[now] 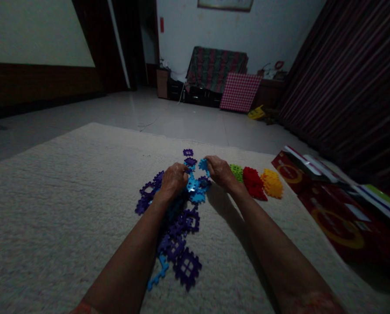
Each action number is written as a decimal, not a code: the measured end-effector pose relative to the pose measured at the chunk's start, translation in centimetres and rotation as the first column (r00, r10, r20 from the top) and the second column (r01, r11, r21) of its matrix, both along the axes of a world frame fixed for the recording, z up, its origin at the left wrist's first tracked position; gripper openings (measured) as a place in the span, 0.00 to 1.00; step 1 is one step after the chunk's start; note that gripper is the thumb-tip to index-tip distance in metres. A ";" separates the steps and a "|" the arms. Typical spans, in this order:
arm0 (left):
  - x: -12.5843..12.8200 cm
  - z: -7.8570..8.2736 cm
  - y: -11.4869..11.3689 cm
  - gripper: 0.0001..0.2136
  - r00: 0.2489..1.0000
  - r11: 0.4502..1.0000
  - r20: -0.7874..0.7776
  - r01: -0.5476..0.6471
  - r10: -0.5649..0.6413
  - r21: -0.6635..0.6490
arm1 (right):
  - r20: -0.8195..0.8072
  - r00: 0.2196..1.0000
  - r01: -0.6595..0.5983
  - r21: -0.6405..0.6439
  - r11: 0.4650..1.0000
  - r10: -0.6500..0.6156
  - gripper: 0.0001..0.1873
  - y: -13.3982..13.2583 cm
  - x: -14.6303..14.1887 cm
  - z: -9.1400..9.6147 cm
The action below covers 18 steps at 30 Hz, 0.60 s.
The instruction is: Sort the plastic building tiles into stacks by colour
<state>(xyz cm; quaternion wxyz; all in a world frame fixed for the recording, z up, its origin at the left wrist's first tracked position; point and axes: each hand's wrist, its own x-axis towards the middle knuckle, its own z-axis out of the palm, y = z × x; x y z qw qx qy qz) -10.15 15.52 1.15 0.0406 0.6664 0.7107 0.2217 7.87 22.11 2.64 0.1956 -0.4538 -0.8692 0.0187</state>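
Purple and light blue toothed plastic building tiles lie in a loose heap on the cream carpet. My right hand [218,170] pinches a light blue tile [203,165] just above the far part of the heap. Over the heap's left side is my left hand [175,179], its fingers curled together by some blue and purple pieces; what they grip, if anything, is hidden. A purple tile [190,161] lies just beyond its fingertips, and another purple window tile [188,152] lies farther out. Nearer to me, a purple window tile [187,268] lies beside a blue bracket-shaped piece [159,272].
Right of my right hand are green tiles [236,172], a red stack [254,183] and a yellow stack [271,183]. Red boxes [332,218] with papers line the carpet's [67,196] right edge. A checked pink board [241,91] leans against furniture at the back.
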 end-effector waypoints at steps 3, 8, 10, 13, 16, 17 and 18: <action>0.0 0.0 0.0 0.17 1.000 1.000 0.010 0.000 0.000 0.002 | -0.015 0.999 0.039 -0.060 0.997 -0.040 0.19 -1.6 1.4 1.3; 0.0 -0.1 0.1 0.17 1.000 1.000 0.014 0.021 -0.021 0.017 | 0.144 0.984 -0.052 -0.340 0.939 0.106 0.17 -5.7 3.4 0.9; 0.0 -0.1 0.1 0.18 1.000 1.000 0.016 0.022 -0.022 0.015 | 0.207 0.972 -0.027 -0.361 0.932 0.108 0.14 -6.8 4.0 -0.2; 0.0 -0.1 0.1 0.18 1.000 1.000 0.008 0.023 -0.023 0.007 | 0.214 0.973 -0.014 -0.339 0.941 0.092 0.12 -7.6 5.0 -1.5; -0.1 -0.3 0.1 0.18 0.999 0.999 -0.004 0.034 -0.034 -0.003 | 0.160 0.975 -0.083 -0.384 0.920 0.155 0.24 -8.0 5.6 -1.8; -0.1 -0.3 0.2 0.18 0.999 0.999 -0.006 0.037 -0.037 -0.007 | 0.154 0.975 -0.087 -0.398 0.913 0.160 0.27 -8.2 5.7 -1.7; -0.1 -0.4 0.2 0.18 0.999 0.999 -0.008 0.040 -0.040 -0.011 | 0.158 0.976 -0.077 -0.405 0.911 0.153 0.28 -8.4 5.7 -1.5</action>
